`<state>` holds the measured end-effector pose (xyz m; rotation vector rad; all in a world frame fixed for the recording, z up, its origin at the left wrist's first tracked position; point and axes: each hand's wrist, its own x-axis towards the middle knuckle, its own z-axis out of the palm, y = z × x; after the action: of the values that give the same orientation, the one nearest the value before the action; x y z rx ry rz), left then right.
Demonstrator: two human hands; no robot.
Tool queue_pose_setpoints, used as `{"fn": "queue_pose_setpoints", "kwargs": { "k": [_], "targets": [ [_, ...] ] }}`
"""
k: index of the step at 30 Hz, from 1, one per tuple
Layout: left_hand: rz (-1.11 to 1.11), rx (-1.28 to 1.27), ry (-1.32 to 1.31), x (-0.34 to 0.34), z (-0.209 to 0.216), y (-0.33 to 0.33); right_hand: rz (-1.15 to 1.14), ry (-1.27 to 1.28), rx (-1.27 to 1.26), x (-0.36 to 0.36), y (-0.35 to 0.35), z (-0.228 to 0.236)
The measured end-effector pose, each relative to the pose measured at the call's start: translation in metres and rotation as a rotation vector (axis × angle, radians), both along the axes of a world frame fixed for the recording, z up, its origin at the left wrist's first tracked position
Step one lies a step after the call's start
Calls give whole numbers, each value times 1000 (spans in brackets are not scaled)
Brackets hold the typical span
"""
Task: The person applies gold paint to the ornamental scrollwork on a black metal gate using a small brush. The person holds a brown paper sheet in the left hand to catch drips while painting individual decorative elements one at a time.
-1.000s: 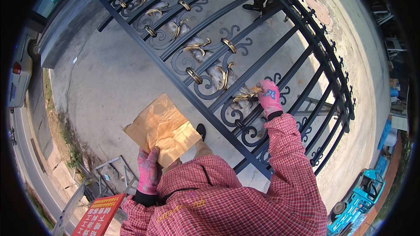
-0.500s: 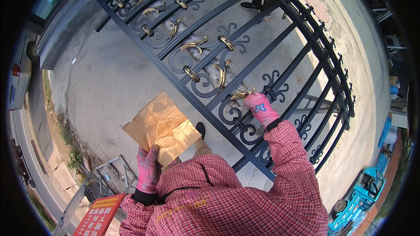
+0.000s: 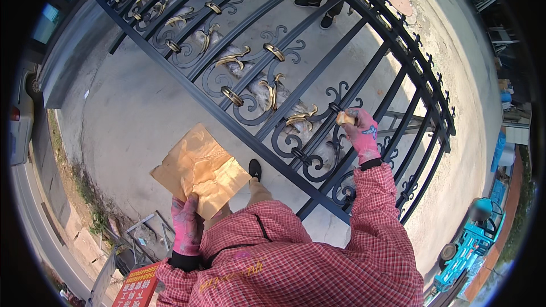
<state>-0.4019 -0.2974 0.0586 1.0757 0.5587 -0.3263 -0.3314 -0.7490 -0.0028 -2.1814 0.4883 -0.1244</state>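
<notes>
My left hand point(image 3: 186, 226), in a pink glove, grips the lower edge of a creased brown cardboard sheet point(image 3: 199, 173) with a golden sheen. My gloved right hand point(image 3: 364, 133) pinches a small cream-and-tan wad point(image 3: 343, 118), perhaps sponge or cloth. It hovers over a dark metal railing point(image 3: 250, 133) with long curved bars and scrolls. Just left of the wad is a dark collar point(image 3: 335, 108) on one bar. Gold colours several leaf shapes point(image 3: 301, 116) and collars point(image 3: 231, 96) farther left, while the scrollwork nearest my right hand is dark.
Beneath the railing lies crumpled clear plastic point(image 3: 244, 71) on the concrete. Another person's dark shoes point(image 3: 327, 21) stand beyond the bars. A red sign point(image 3: 136, 288) and a metal frame point(image 3: 149, 227) are at lower left, a turquoise vehicle point(image 3: 466, 256) at lower right.
My right hand has drawn away from the gold leaf and moved slightly right and up, so the wad now shows. The whole view has shifted a little; the cardboard stays in my left hand.
</notes>
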Motion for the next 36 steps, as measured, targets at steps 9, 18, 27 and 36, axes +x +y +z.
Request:
{"fn": "queue_pose_setpoints", "kwargs": {
  "k": [9,18,27,36],
  "targets": [
    [-79,31,-42,-4,0,-10,131,15,-358,-55,-32,-57],
    [-87,35,-34,-14,9,-15,63,24,-392,-43,-41,-56],
    [-146,-10,1,-28,9,-20,1,54,-182,-43,-26,-48],
    [-294,-55,-27,-39,-6,-16,-97,-55,-255,-70,-20,-27]
  ]
}}
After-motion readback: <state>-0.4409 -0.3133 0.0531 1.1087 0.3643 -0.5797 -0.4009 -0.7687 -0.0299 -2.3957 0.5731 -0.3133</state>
